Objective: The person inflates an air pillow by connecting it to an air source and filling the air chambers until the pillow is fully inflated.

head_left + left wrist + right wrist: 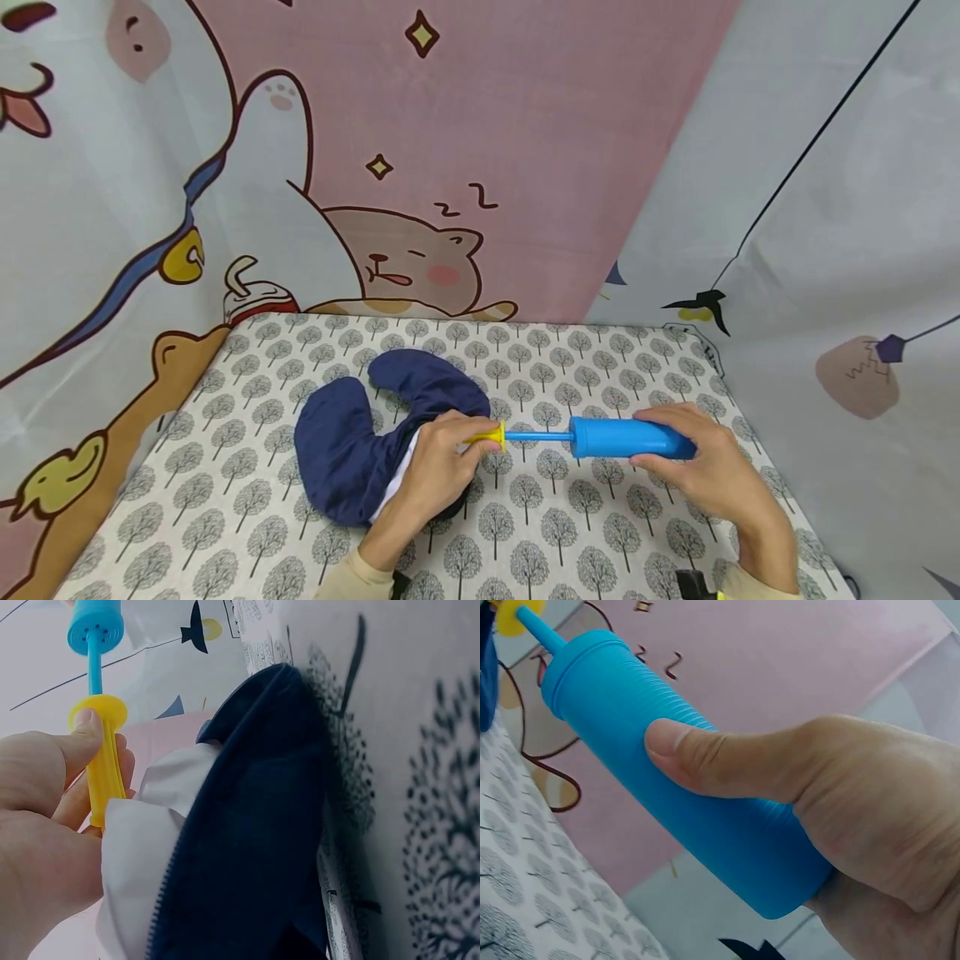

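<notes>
A blue hand pump point(622, 437) is held level over the table, its thin rod drawn partway out of the barrel. My left hand point(442, 458) grips the yellow handle point(106, 761) at the rod's end, thumb against its flange. Around the blue barrel point(652, 765) my right hand point(708, 458) wraps its fingers and thumb. Beneath and beside the left hand lies a navy U-shaped neck pillow point(337, 442), limp and curved. Its zipper stands undone along one edge, and a white inner lining point(139, 877) shows through, right by the yellow handle.
The table is covered with a white cloth point(525, 496) printed with grey trees. Cartoon-printed curtains point(525, 167) rise behind the table and along its sides. A thin dark cord point(712, 335) runs near the back right corner.
</notes>
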Demonstrator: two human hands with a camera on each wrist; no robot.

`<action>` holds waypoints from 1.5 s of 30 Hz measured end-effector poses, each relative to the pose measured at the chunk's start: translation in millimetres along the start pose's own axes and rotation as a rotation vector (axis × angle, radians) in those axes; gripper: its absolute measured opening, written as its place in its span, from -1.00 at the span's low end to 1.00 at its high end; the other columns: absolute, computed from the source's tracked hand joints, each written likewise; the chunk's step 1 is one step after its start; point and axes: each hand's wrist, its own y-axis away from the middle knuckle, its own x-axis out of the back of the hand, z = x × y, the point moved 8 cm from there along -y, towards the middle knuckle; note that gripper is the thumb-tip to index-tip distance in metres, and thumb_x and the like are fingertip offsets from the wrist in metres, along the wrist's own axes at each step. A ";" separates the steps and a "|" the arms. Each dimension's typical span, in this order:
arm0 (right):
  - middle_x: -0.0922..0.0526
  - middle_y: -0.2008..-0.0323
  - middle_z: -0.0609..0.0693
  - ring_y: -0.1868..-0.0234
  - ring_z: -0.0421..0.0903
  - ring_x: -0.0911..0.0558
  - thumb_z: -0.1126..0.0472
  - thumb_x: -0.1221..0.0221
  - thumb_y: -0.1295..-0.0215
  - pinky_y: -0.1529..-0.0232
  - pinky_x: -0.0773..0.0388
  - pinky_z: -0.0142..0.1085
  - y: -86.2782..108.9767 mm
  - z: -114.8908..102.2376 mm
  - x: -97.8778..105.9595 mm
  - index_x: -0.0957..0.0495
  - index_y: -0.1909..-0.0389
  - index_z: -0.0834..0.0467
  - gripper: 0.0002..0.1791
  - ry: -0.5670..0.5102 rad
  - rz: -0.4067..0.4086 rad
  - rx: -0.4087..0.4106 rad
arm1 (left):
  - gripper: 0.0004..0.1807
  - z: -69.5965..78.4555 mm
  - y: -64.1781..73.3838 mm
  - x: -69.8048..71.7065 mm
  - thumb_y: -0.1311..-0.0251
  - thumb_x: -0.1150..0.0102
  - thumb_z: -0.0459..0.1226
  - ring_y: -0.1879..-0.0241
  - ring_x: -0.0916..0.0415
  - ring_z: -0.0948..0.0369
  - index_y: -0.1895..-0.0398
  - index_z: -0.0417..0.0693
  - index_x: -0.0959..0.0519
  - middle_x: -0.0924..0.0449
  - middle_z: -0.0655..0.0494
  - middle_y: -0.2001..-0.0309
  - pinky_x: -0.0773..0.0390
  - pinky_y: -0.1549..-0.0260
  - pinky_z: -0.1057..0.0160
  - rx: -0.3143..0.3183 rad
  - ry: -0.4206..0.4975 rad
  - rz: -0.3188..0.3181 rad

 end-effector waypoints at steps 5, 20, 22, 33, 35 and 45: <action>-0.79 -0.21 -0.03 -0.09 -0.46 -0.52 0.10 -0.76 -0.12 -0.06 -0.47 -0.44 5.2 14.0 10.6 -0.79 -0.29 -0.19 -0.33 0.013 0.007 -0.045 | -0.67 -0.2 -1.2 2.2 -0.13 -0.69 -0.30 0.15 -0.85 0.10 0.02 -0.13 -0.91 -0.95 -0.04 0.04 -0.80 0.20 0.29 -0.010 -0.009 0.016; -0.83 -0.15 -0.09 -0.15 -0.46 -0.55 0.14 -0.80 0.00 -0.19 -0.45 -0.47 -8.7 -14.0 -9.2 -0.84 -0.18 -0.12 -0.35 -0.065 0.052 0.011 | -0.69 -1.3 1.3 0.9 -0.14 -0.68 -0.32 0.22 -0.79 0.13 0.02 -0.14 -0.91 -0.95 -0.04 0.04 -0.67 0.34 0.40 0.018 -0.015 0.048; -0.84 -0.13 -0.10 -0.14 -0.44 -0.57 0.15 -0.80 0.01 -0.21 -0.47 -0.48 -10.9 -18.9 -14.8 -0.84 -0.18 -0.09 -0.35 -0.068 0.054 0.033 | -0.69 -1.2 1.4 0.9 -0.14 -0.68 -0.33 0.23 -0.78 0.14 0.02 -0.13 -0.91 -0.95 -0.03 0.04 -0.65 0.34 0.40 0.020 -0.021 0.049; -0.84 -0.07 -0.11 -0.08 -0.27 -0.63 0.22 -0.79 0.03 -0.10 -0.67 -0.22 -21.3 -44.8 -45.9 -0.83 -0.16 0.02 -0.35 -0.033 0.044 0.116 | -0.69 0.7 1.7 -1.4 -0.15 -0.67 -0.33 0.22 -0.79 0.11 0.02 -0.15 -0.91 -0.95 -0.06 0.05 -0.66 0.35 0.41 0.009 -0.015 0.047; -0.85 -0.07 -0.13 -0.06 -0.26 -0.65 0.21 -0.79 0.04 -0.07 -0.69 -0.21 -21.5 -48.8 -49.0 -0.83 -0.15 0.01 -0.36 -0.029 0.047 0.132 | -0.69 1.2 2.0 -2.3 -0.16 -0.67 -0.34 0.20 -0.80 0.10 0.01 -0.16 -0.91 -0.95 -0.07 0.04 -0.67 0.35 0.41 0.009 -0.005 0.036; -0.85 -0.10 -0.16 -0.08 -0.24 -0.68 0.14 -0.79 -0.02 -0.09 -0.72 -0.19 -19.2 -44.5 -47.4 -0.83 -0.18 -0.05 -0.36 -0.006 0.013 0.144 | -0.67 2.0 1.2 -2.8 -0.17 -0.67 -0.31 0.10 -0.85 0.11 -0.02 -0.13 -0.90 -0.94 -0.03 0.00 -0.83 0.15 0.27 0.004 0.014 -0.002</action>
